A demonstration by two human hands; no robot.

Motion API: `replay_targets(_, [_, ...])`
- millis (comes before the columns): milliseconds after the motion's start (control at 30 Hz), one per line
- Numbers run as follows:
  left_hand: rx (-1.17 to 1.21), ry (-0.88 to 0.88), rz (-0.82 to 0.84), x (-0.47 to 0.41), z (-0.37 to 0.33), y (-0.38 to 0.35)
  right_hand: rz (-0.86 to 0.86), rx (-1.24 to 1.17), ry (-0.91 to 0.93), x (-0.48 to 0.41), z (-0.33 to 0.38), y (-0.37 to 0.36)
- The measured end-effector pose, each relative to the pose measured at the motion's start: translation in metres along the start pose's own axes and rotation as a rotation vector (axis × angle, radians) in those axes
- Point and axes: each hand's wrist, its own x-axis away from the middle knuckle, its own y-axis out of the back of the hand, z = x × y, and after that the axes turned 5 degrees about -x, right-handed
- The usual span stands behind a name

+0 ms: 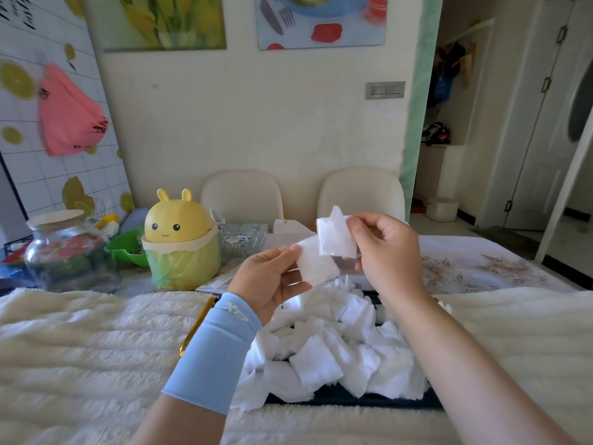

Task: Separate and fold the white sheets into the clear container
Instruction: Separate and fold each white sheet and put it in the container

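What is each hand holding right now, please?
Left hand: closed, pinching the lower white sheet.
Right hand: closed, pinching the upper white sheet.

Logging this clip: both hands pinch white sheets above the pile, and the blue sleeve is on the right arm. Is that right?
Not quite. The head view shows the blue sleeve on the left arm, not the right. The rest holds: the left hand and right hand both pinch white sheets above the pile.
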Motion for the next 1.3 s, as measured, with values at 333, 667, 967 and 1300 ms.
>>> replay_targets(333, [-0.073, -0.04, -0.078, 0.001, -0.001, -0.002, 0.219, -0.08, -0.12, 0.004, 0.007, -0.003])
replay_targets(667, [-0.08, -0.063, 0.012, 0.003, -0.002, -0.004, 0.157, 0.217, 0.074, 0.009, 0.002, -0.01])
replay_targets(967, [-0.075, -0.045, 0.062, 0.005, -0.003, -0.005, 0.191, 0.176, -0.059, 0.005, 0.0, -0.007])
replay_targets(1300, [-0.144, -0.048, -0.058, 0.003, 0.002, -0.007, 0.208, 0.207, -0.054, 0.003, -0.006, -0.005])
